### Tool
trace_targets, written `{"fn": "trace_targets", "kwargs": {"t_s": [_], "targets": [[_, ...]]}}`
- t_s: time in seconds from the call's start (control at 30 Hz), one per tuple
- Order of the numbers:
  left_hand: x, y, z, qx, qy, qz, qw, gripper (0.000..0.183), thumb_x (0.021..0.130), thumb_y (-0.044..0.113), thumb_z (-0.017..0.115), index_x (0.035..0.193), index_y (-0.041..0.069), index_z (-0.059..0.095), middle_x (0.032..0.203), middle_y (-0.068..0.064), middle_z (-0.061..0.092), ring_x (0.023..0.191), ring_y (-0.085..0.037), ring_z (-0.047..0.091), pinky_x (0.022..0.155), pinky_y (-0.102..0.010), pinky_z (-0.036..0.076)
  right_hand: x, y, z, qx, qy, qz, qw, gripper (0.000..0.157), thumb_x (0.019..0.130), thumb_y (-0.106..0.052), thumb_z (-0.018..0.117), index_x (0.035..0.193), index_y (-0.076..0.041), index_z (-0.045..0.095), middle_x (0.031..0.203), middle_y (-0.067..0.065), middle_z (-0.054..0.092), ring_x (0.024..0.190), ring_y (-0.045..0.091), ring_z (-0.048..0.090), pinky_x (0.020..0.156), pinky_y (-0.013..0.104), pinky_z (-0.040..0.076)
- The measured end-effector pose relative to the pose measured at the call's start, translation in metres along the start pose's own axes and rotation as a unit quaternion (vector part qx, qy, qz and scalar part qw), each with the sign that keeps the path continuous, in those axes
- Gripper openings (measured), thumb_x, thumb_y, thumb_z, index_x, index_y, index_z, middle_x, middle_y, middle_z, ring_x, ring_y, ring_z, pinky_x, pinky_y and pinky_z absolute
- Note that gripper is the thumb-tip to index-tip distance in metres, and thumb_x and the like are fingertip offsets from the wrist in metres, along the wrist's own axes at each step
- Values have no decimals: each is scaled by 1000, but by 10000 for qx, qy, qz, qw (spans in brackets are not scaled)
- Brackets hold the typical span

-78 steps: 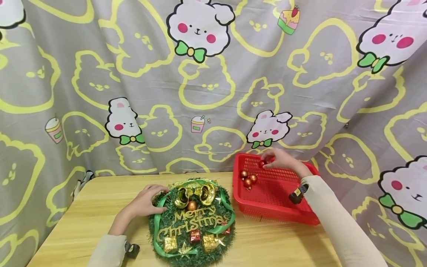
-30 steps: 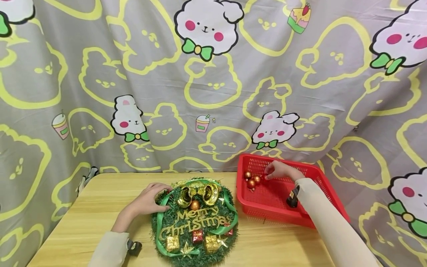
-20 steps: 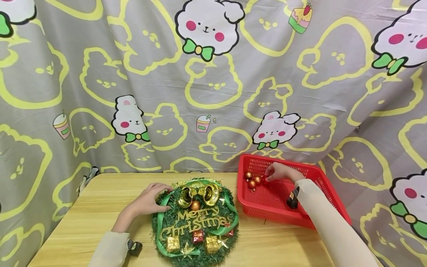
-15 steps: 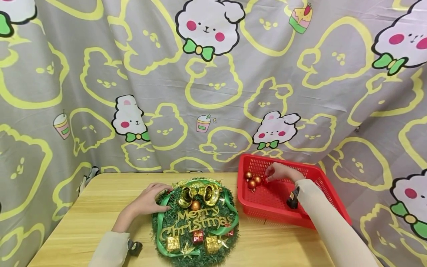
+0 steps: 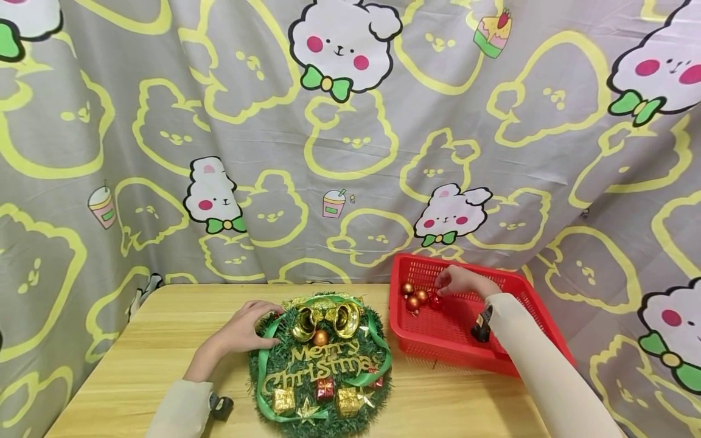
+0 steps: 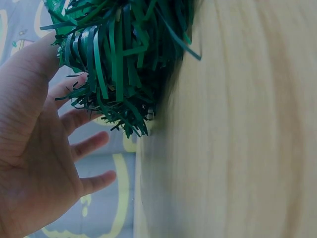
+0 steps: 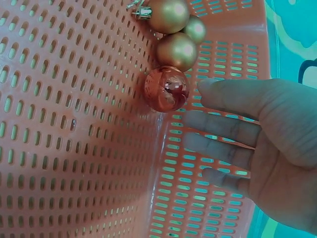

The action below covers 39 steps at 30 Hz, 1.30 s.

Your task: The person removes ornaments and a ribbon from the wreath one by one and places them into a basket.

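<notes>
Shiny red ball (image 7: 166, 89) toward far-left corner of red plastic basket (image 5: 454, 354); probably light, slick (maybe brittle): best pinched round middle. My right hand (image 5: 459, 280) loosely spread, just beside; my left hand (image 5: 244, 325), wide, touches round green tinsel wreath (image 5: 306, 389).

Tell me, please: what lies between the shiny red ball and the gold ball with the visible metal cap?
Another gold ball lies between the shiny red ball and the capped gold ball; the right wrist view shows it.
</notes>
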State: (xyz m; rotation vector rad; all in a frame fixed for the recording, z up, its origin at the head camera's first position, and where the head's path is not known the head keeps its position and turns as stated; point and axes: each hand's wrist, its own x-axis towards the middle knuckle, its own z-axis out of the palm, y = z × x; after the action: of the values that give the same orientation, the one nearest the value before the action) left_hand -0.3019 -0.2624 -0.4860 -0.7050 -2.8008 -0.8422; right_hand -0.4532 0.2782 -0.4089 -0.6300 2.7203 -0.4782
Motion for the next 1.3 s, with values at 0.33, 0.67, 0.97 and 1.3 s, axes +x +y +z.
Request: {"fn": "trace_targets", "kwargs": {"t_s": [0.33,0.67,0.97,1.3], "targets": [[-1,-2,1,21,-13,-26,10000,63,80,34,86,135,16,63,140,-12,59,133,-43,47,103,-70,40,-2,-3,-7,-143,8,-175,9997,16,92,-10,74,106,-2,75,98,6,74,86,14,64,83,38,58],[0,1,-2,85,32,53,9999,63,79,37,86,134,15,63,139,-10,60,131,-42,49,103,-69,41,-6,-8,-13,31,76,-406,9991,16,91,-4,72,104,5,73,97,14,76,89,18,71,84,40,59],[-1,0,-2,89,15,80,9999,63,80,36,86,134,14,63,139,-11,60,131,-43,48,103,-71,40,-9,-16,-17,-26,221,-610,9979,27,93,-11,73,114,6,71,104,12,75,96,22,71,87,42,59],[-1,-1,0,64,42,81,9999,64,79,37,86,134,14,63,139,-11,60,131,-43,48,103,-72,39,-17,-39,-21,-23,545,-956,9939,29,94,-12,72,118,3,71,101,7,75,90,16,69,81,35,59]]}}
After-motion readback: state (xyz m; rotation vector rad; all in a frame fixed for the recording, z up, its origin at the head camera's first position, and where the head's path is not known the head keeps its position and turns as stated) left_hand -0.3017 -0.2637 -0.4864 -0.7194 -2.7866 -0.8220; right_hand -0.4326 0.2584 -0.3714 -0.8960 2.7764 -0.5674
